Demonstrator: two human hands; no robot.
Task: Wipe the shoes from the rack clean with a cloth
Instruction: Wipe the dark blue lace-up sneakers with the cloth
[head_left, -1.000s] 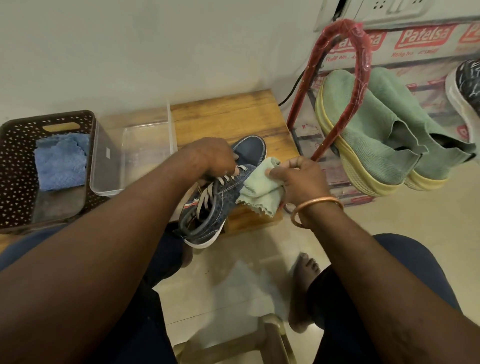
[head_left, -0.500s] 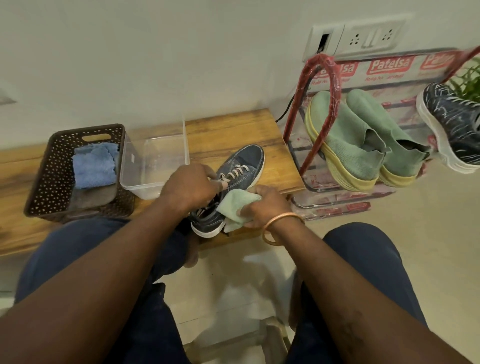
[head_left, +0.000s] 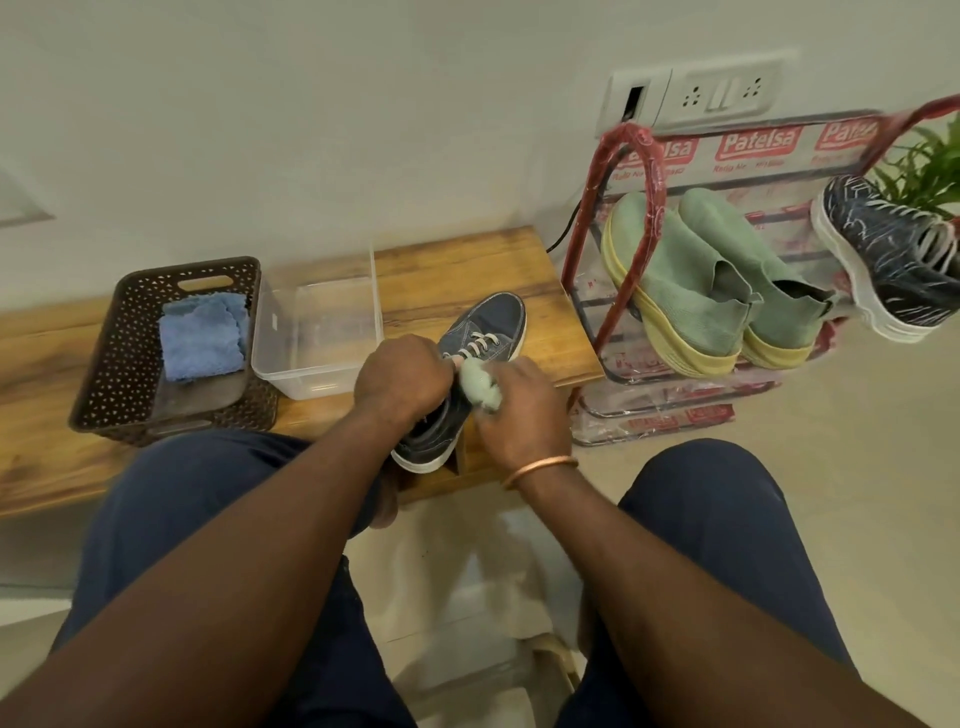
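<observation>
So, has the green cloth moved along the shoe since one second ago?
Yes. The green cloth in the right hand now sits bunched near the laces of the blue shoe; earlier it hung spread over the shoe's right side.

Home interior, looks like an entryway or hall corner. Evidence: red shoe rack (head_left: 631, 234) still in its printed plastic wrap, green slip-on shoes (head_left: 711, 280) and a dark patterned sneaker (head_left: 893, 270) on it. Low wooden bench (head_left: 457, 275) against a plain painted wall, household switch-and-socket plate (head_left: 691, 96) above. Tiled floor (head_left: 857, 441), potted plant leaves (head_left: 924, 166) at right edge. Brown plastic basket (head_left: 124, 374) and clear tub (head_left: 317, 332) on the bench.
</observation>
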